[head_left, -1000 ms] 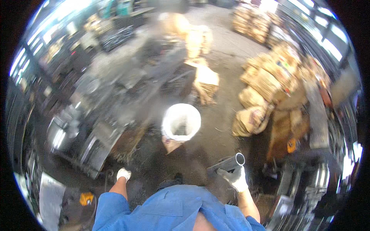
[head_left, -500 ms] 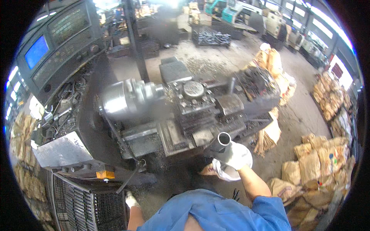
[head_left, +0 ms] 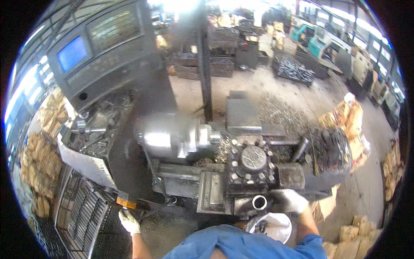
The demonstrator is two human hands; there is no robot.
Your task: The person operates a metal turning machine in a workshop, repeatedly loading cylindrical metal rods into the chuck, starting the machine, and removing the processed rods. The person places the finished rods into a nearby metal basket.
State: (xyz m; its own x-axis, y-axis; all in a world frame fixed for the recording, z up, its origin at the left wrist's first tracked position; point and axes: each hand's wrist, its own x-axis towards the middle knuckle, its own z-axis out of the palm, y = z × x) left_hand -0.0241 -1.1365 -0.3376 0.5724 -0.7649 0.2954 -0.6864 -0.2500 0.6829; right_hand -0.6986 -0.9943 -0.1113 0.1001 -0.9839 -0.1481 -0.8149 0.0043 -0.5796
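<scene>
My left hand (head_left: pixel 130 221), in a white glove, reaches up to the underside of an orange box (head_left: pixel 126 203) on the lathe's front edge. Its fingers look stretched toward the box, with nothing seen in them. My right hand (head_left: pixel 293 201), also gloved in white, is smeared by motion, so its grip cannot be read. Just left of it, a metal tube (head_left: pixel 259 202) shows its round open end upward. A white bucket (head_left: pixel 282 228) with dark pieces inside sits below the tube. Beyond are the lathe's shiny chuck (head_left: pixel 166 137) and its round tool turret (head_left: pixel 253 158).
A control panel with a blue screen (head_left: pixel 72 53) rises at the left. A dark post (head_left: pixel 204 69) stands behind the lathe. Metal shavings (head_left: pixel 282 114) cover floor behind it. A slatted rack (head_left: pixel 84 216) is at lower left; tan sacks (head_left: pixel 357 235) lie at lower right.
The view has swung, so the lathe sits lower and further right. My left hand has risen to the orange box. My right hand has moved rightward, away from the tube.
</scene>
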